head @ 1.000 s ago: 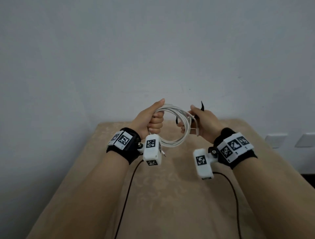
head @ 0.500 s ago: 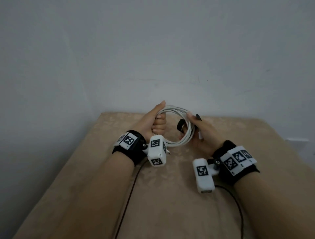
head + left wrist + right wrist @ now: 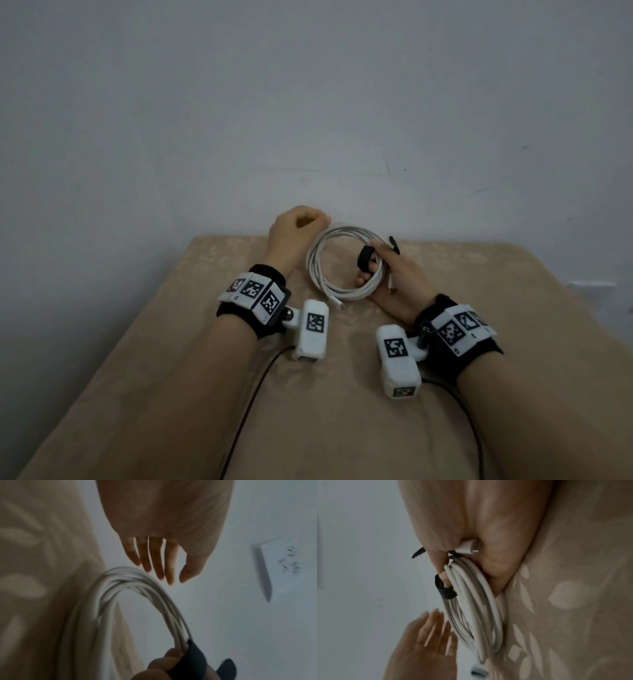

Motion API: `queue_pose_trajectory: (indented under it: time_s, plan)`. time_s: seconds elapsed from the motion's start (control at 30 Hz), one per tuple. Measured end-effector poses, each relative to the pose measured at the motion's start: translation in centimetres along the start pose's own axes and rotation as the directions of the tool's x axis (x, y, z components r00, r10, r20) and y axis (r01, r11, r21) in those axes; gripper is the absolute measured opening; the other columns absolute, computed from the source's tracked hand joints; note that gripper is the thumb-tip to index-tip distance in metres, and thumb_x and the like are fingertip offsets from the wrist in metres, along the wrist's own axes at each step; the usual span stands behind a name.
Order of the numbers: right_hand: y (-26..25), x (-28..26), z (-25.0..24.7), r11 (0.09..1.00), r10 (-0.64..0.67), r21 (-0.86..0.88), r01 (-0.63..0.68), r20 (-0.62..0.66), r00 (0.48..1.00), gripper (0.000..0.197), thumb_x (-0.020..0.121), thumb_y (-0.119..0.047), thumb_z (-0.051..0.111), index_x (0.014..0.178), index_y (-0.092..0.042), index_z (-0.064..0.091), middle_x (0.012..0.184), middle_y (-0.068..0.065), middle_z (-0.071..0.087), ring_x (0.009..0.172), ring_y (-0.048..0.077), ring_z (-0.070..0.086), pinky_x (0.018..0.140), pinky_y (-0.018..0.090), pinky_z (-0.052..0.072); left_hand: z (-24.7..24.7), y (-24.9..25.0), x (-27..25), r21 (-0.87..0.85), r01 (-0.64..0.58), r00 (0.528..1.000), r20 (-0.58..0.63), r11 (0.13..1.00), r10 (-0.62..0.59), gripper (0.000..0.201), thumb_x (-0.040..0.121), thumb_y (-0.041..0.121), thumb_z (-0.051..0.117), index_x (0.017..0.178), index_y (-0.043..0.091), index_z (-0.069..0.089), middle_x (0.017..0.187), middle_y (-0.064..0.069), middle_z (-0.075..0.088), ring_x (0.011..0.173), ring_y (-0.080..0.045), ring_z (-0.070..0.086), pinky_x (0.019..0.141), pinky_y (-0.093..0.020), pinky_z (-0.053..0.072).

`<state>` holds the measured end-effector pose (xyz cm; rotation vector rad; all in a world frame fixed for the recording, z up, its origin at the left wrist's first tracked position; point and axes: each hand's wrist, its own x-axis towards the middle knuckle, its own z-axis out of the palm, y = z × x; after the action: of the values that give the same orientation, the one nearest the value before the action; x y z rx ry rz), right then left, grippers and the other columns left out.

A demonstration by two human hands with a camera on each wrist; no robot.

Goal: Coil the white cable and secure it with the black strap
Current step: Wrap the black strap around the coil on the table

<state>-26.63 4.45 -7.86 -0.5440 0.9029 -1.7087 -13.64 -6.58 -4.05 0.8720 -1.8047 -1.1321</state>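
Observation:
The white cable [image 3: 342, 265] is wound into a round coil of several loops, low over the tan table [image 3: 308, 411] near its far edge. My right hand [image 3: 394, 277] grips the coil's right side, fingers curled through the loops. The black strap [image 3: 364, 257] loops around that side at my fingers, and its tail sticks up past them. In the right wrist view the strap [image 3: 447, 591] crosses the cable [image 3: 471, 601] and a white plug [image 3: 469, 546] lies in my palm. My left hand [image 3: 298, 233] hovers just left of the coil with straight fingers [image 3: 154, 561], touching nothing.
A pale wall rises right behind the table's far edge. A wall outlet [image 3: 591, 286] sits to the right. Thin black leads [image 3: 253, 387] from the wrist cameras trail over the cloth toward me. Bare cloth lies between my forearms.
My left hand let go of the coil and drew off to the left, fingers straightened. The right hand lowered the coil toward the table, still holding it and the strap.

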Motion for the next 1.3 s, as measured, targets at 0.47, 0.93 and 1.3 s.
queue_pose_trajectory:
  time_s: [0.47, 0.93, 1.3]
  plan:
    - [-0.1, 0.1, -0.1, 0.995, 0.053, 0.079, -0.058, 0.065, 0.996, 0.03, 0.099, -0.024, 0.04, 0.101, -0.002, 0.06, 0.051, 0.003, 0.049, 0.043, 0.013, 0.049, 0.048, 0.023, 0.047, 0.5, 2.4, -0.7, 0.209, -0.219, 0.875, 0.475, 0.953, 0.097, 0.012, 0.071, 0.015, 0.083, 0.072, 0.017, 0.071, 0.071, 0.006, 0.068, 0.063, 0.007, 0.059, 0.065, -0.007, 0.041]
    - [0.1, -0.2, 0.3, 0.991, 0.105, 0.053, -0.122, 0.247, 0.963, 0.035, 0.09, -0.047, 0.042, 0.097, -0.02, 0.064, 0.05, 0.001, 0.043, 0.042, 0.015, 0.044, 0.045, 0.025, 0.043, 0.9, 1.8, -0.8, 0.009, -0.239, 0.799, 0.571, 0.971, 0.191, 0.015, 0.079, 0.002, 0.073, 0.076, 0.012, 0.064, 0.108, -0.001, 0.069, 0.1, -0.009, 0.067, 0.093, -0.022, 0.05]
    - [0.2, -0.3, 0.7, 0.992, 0.121, -0.002, -0.122, 0.17, 0.978, 0.053, 0.099, -0.05, 0.025, 0.103, -0.007, 0.057, 0.056, 0.002, 0.047, 0.039, 0.01, 0.039, 0.038, 0.019, 0.036, 1.3, 2.4, -1.3, 0.144, -0.35, 0.79, 0.577, 0.926, 0.208, 0.007, 0.085, 0.013, 0.07, 0.088, 0.013, 0.064, 0.079, 0.003, 0.065, 0.07, -0.001, 0.06, 0.066, -0.016, 0.049]
